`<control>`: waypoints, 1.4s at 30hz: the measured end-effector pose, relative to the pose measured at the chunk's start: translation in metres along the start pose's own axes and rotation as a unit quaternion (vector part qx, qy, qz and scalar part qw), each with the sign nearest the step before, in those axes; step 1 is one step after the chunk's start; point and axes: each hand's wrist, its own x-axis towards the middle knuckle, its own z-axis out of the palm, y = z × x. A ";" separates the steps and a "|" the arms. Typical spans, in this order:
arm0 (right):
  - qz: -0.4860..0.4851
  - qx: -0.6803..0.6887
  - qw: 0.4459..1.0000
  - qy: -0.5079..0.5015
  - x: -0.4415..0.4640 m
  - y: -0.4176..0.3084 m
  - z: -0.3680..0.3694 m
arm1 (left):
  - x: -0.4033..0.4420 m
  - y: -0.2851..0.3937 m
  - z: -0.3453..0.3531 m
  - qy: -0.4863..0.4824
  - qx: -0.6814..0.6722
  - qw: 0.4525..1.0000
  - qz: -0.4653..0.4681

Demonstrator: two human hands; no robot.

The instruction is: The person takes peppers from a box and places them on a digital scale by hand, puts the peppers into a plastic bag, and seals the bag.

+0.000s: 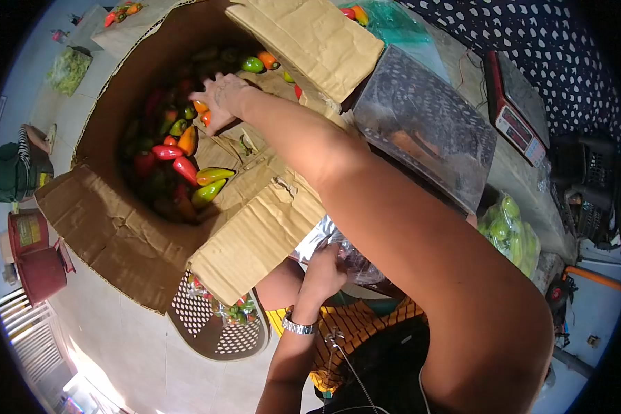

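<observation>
My right hand (222,100) reaches deep into a large cardboard box (255,238), its fingers spread and curled over small orange peppers (204,117) that show between fingers and thumb. Red peppers (185,169), yellow-green peppers (209,193) and a green pepper (253,64) lie around it on the box bottom, many of them in shadow. Near my lap, below the box's front flap, my left hand (324,270), with a watch on its wrist, is closed on a clear plastic bag (360,268). My right arm partly covers the bag, and its contents are unclear.
A transparent plastic bin (428,124) stands right of the box, with a red digital scale (517,110) beyond. Bagged green vegetables (510,231) lie at the right. Below the box sits a perforated basket (217,331) holding bagged peppers. Red containers (38,259) stand at the left.
</observation>
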 end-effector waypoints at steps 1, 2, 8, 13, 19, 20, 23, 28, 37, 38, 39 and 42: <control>0.000 0.015 1.000 0.000 0.000 -0.001 0.003 | -0.002 0.000 0.000 0.000 0.001 1.000 -0.005; 0.000 0.029 1.000 -0.001 0.000 0.000 0.005 | -0.002 -0.001 0.001 0.005 0.002 1.000 -0.004; 0.036 0.064 0.997 0.032 -0.006 0.001 0.016 | 0.001 -0.002 -0.001 0.027 0.007 0.999 0.019; 0.081 0.115 0.990 0.029 -0.010 -0.002 0.008 | -0.001 -0.009 0.002 0.025 0.001 0.999 0.025; 0.045 0.127 0.990 0.050 -0.014 0.009 0.011 | 0.000 -0.003 -0.003 0.009 0.005 1.000 0.001; 0.033 0.126 0.989 0.068 -0.014 0.010 0.016 | 0.000 -0.003 -0.003 0.005 0.017 1.000 -0.006; 0.022 0.130 0.987 0.089 -0.013 0.015 0.017 | -0.001 -0.010 0.000 -0.010 0.041 0.999 -0.027; 0.027 0.188 0.976 0.106 -0.023 0.008 0.008 | 0.000 -0.007 0.000 0.018 0.041 0.999 -0.003; -0.109 0.281 0.912 0.280 -0.102 -0.039 -0.059 | -0.001 0.020 -0.011 0.004 0.026 0.999 -0.030; -0.120 0.281 0.900 0.310 -0.126 -0.046 -0.072 | -0.001 0.019 -0.011 0.011 0.023 0.999 -0.030; -0.130 0.282 0.888 0.339 -0.154 -0.051 -0.084 | -0.002 0.015 -0.009 0.017 0.024 0.999 -0.017; -0.095 0.202 0.863 0.453 -0.239 -0.038 -0.106 | -0.001 -0.002 -0.001 0.029 0.024 0.999 0.007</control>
